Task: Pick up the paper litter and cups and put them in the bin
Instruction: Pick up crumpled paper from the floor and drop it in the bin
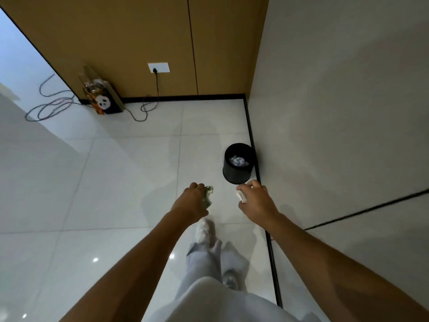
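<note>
Head view: a person stands on a pale tiled floor (111, 177), both arms stretched ahead toward one black bin (238, 167) set against the dark skirting strip (251, 145) at the foot of the right wall. The left hand (191, 201) is clenched around one crumpled greenish piece of paper litter (207, 196); the right hand (256, 198) grips one white object (241, 196), cup or paper, too hidden to tell. One white paper wad (238, 161) lies inside the bin. Open tile spreads left of the bin. By the far wood-panelled wall (139, 31), one panda-print bag (104, 99) stands beside a looping cable (50, 108) and one wall socket (159, 67)
</note>
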### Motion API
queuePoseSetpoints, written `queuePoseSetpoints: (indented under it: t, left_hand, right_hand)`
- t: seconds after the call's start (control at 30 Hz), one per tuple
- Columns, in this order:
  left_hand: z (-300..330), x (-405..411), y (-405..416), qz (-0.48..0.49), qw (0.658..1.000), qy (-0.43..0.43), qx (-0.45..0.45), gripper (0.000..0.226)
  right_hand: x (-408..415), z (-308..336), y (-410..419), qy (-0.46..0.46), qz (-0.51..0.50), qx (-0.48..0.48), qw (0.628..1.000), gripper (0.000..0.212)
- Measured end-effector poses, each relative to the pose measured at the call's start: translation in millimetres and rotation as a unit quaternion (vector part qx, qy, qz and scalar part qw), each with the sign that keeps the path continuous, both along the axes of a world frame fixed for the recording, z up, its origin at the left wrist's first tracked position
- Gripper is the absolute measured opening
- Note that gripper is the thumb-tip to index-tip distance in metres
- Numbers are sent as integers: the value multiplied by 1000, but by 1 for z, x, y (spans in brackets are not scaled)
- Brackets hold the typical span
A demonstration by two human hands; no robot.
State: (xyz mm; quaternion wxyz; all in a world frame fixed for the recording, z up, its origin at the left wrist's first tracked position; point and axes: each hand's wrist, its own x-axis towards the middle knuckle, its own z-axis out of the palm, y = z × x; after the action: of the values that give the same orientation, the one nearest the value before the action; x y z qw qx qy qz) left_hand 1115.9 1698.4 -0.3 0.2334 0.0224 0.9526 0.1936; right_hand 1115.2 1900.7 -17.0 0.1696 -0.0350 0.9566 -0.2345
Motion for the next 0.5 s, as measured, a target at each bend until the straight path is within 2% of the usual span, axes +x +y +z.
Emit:
queuePoseSetpoints:
  t: [0.33,0.5]
  left_hand:
    - [-23,-239,2,-50,999,-18,-8,65]
    - [-43,-324,15,-65,997,-51,-1,64]
  right_hand:
    - [-203,-30,9,-25,-58,16,998,41]
    - [-281,-45,14,-54,-73,17,996,44]
